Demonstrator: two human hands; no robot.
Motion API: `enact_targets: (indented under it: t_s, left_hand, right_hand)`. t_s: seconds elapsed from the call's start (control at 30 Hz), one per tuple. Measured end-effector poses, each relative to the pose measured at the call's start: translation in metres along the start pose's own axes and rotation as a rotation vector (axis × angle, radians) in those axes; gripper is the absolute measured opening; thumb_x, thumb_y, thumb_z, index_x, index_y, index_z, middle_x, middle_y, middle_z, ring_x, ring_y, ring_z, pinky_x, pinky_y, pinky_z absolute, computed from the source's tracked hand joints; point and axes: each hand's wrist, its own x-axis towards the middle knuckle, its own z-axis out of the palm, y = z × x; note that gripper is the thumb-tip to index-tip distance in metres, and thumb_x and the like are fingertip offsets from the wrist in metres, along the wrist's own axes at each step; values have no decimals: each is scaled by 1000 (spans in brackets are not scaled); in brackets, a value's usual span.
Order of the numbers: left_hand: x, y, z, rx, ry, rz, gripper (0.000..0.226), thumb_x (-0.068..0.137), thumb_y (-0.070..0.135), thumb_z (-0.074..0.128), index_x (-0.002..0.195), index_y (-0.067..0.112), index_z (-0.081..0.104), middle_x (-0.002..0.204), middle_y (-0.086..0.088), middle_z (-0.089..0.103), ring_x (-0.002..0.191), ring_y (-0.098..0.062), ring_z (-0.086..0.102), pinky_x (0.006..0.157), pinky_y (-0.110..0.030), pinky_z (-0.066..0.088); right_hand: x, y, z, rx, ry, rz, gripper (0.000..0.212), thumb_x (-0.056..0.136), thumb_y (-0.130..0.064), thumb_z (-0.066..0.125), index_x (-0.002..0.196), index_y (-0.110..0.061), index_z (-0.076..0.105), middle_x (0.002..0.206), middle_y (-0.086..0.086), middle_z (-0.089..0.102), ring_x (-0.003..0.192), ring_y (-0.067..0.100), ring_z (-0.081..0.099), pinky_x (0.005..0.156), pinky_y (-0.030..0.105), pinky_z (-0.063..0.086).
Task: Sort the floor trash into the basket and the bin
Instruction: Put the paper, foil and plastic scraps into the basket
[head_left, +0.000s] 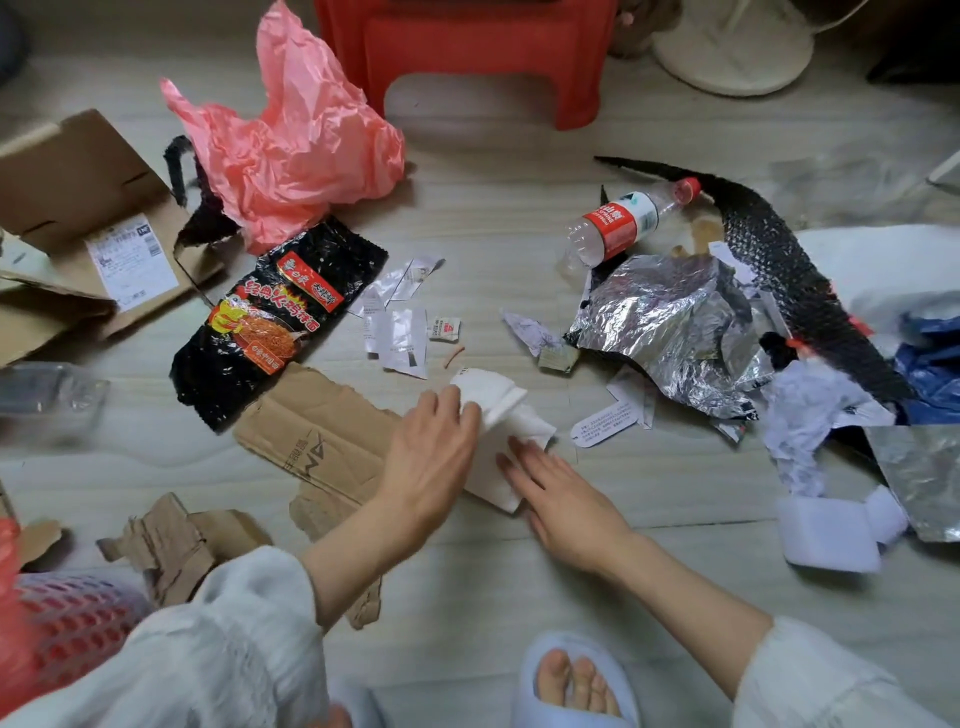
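A white paper tissue (496, 415) lies crumpled on the floor in the middle. My left hand (431, 457) grips its left edge, fingers curled over it. My right hand (561, 499) lies flat with straight fingers on the tissue's lower right part. Around them lie a black noodle wrapper (275, 317), torn brown cardboard (317, 436), small paper scraps (400, 322), a clear plastic bottle (623, 221) with a red label, and silver foil packaging (670, 322). A red mesh basket (67, 623) shows at the lower left edge.
A pink plastic bag (296, 150) and an opened cardboard box (78, 218) lie at the left. A red stool (467, 47) stands at the back. Black bubble wrap (779, 260), white foam blocks (831, 535) and blue plastic (930, 364) lie at the right. My slippered foot (571, 680) is below.
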Motion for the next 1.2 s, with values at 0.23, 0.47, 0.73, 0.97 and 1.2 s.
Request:
enact_targets:
  t_s: [0.23, 0.47, 0.73, 0.97, 1.2]
  left_hand:
    - [-26, 6, 35, -35, -178, 230, 69, 51, 31, 77, 110, -1, 59, 109, -18, 64, 88, -31, 64, 70, -31, 56]
    - [-22, 2, 38, 36, -189, 295, 69, 51, 17, 80, 113, 3, 53, 110, -15, 61, 99, -32, 60, 76, -36, 52]
    - [-13, 1, 47, 176, -4, 385, 29, 75, 0, 41, 101, 6, 53, 94, -12, 62, 82, -27, 60, 65, -32, 48]
    - [-10, -2, 47, 161, 0, 409, 26, 73, 2, 53, 98, 5, 59, 90, -12, 62, 76, -27, 60, 63, -32, 50]
    - [-13, -1, 48, 113, -22, 376, 36, 69, 4, 60, 103, 5, 52, 96, -13, 62, 80, -28, 60, 67, -34, 51]
  right_hand:
    - [-10, 20, -2, 95, 171, -11, 40, 83, -15, 41, 113, -4, 66, 124, 11, 62, 114, 24, 60, 100, 30, 42]
    - [-8, 69, -23, -61, 186, 508, 58, 82, -21, 62, 135, -5, 44, 139, 23, 43, 125, 41, 43, 104, 47, 37]
    - [-4, 66, -20, 93, 28, 578, 59, 94, -40, 46, 143, -13, 31, 153, 17, 14, 141, 33, 11, 115, 36, 17]
    - [-4, 64, -24, 216, 157, 607, 40, 81, -21, 69, 114, -3, 56, 138, 15, 35, 129, 30, 31, 105, 32, 28]
    - [16, 65, -35, 341, 155, 694, 32, 79, -8, 66, 107, -6, 52, 124, 13, 38, 116, 31, 39, 98, 34, 35]
